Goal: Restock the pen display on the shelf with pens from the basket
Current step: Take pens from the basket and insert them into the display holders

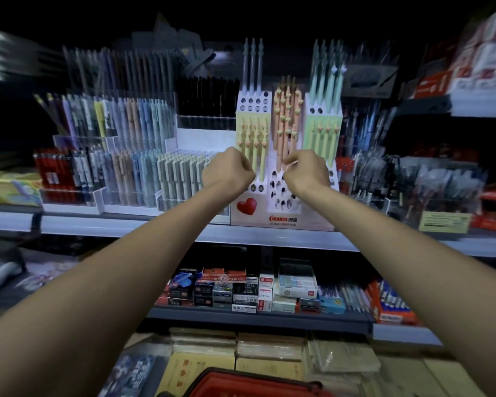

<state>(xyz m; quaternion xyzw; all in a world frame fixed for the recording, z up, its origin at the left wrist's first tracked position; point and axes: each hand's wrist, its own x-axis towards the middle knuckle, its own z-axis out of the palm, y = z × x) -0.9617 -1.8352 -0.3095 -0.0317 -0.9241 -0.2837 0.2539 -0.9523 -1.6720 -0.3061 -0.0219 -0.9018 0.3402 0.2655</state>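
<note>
"Quick one: what sort of place?"

"Shop, a stationery aisle. Long grey metal shelf [269, 239] tiers one above another, stock facing out."

"Evidence?"

"Clear acrylic trays [132, 170] packed with rows of identical pens. White cardboard pen display [281, 220] with a red heart and a printed brand name, pastel pens standing in its holes. Small printed cartons [241, 292] lined up on the tier below. Yellow printed label [444, 222] on a tray front at right. Red plastic shopping basket [241, 381] at the bottom edge."
</note>
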